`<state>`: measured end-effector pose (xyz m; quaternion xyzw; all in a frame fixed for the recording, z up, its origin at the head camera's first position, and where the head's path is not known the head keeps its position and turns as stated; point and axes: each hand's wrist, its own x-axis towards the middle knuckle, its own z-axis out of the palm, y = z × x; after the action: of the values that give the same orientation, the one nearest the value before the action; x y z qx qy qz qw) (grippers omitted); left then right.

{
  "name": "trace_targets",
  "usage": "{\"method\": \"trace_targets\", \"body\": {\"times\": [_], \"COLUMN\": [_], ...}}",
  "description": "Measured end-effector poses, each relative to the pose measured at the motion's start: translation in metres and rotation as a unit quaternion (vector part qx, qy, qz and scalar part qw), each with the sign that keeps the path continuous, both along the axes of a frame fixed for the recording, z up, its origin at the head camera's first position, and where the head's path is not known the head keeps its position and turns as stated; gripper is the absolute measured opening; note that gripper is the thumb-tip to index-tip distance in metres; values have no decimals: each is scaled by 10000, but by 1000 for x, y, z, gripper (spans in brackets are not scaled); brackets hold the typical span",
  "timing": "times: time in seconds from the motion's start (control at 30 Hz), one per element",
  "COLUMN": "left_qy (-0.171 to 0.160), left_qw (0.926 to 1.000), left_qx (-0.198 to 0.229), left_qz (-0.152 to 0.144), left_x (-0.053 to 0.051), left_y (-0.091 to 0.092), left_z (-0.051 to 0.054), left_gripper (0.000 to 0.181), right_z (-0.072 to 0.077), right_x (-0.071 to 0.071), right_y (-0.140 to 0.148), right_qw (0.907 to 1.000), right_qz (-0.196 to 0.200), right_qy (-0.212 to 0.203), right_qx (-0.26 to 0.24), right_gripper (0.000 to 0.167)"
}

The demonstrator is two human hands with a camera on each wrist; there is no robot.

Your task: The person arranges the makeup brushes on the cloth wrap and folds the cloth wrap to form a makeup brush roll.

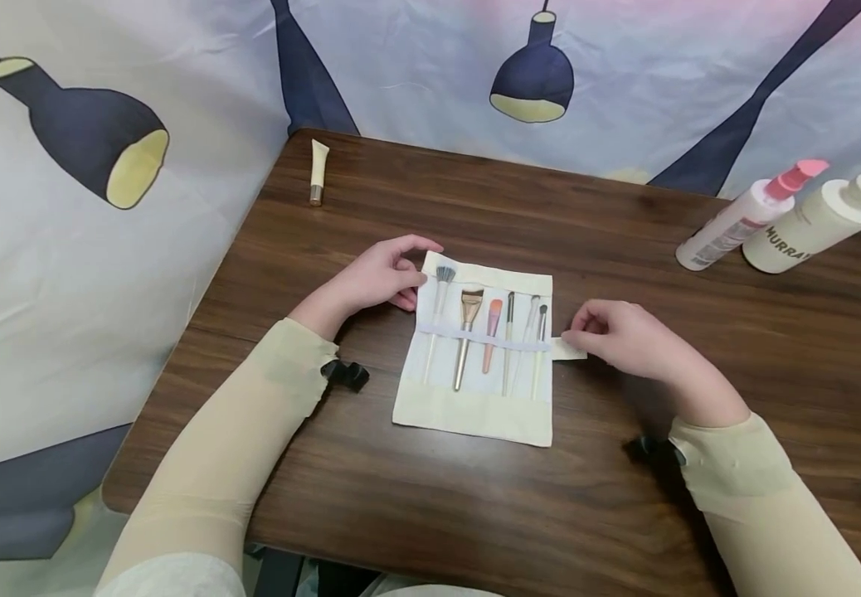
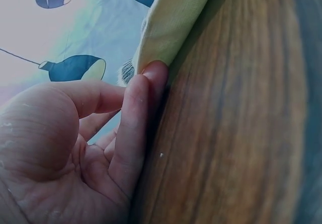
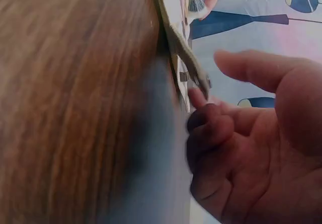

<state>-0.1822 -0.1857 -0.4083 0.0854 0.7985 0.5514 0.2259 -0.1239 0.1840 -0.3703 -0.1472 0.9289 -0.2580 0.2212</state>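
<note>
A cream and white cloth brush roll (image 1: 475, 414) lies unrolled on the table. Several makeup brushes sit under its lilac elastic band, among them a broad flat brush (image 1: 469, 308) with a gold-toned handle and a small pink brush (image 1: 492, 332). At its upper left edge, my left hand (image 1: 381, 274) pinches the cloth (image 2: 171, 27) between thumb and fingers. My right hand (image 1: 625, 336) is at the short tab (image 1: 568, 349) on the roll's right side. In the right wrist view, the fingers touch the tab (image 3: 188, 58) while the thumb stands apart from it.
A cream tube (image 1: 318, 172) stands near the table's back left corner. At the back right are a white pump bottle (image 1: 729, 228) with a pink top and a cream bottle (image 1: 811, 228). A printed cloth backdrop (image 1: 415, 75) hangs behind the wooden table (image 1: 430, 514).
</note>
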Motion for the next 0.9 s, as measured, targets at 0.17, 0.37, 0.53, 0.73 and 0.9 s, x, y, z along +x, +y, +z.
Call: {"method": "trace_targets", "body": {"times": [0.17,0.37,0.53,0.73,0.9], "left_qy": [-81,-25,-61,-62,-483], "left_qw": [9999,9998,10000,9986,9861], "left_qx": [27,15,-66,-88,-231], "left_qz": [55,215,3,-523,-1573], "left_x": [2,2,3,4,9], "left_y": [1,2,-1,-8,-15], "left_z": [-2,3,4,8,12], "left_gripper": [32,20,12,6,7], "right_z": [-2,2,2,7,10], "right_x": [3,-14,-36,-65,-78], "right_y": [0,2,0,-13,-26], "right_qw": [9971,9900,9939,9960,9955], "right_qz": [321,370,27,-466,-655], "right_qy": [-677,-1251,-990,-526,-409], "right_qx": [-114,-533,-483,-552,-548], "right_gripper": [24,15,15,22,25]}}
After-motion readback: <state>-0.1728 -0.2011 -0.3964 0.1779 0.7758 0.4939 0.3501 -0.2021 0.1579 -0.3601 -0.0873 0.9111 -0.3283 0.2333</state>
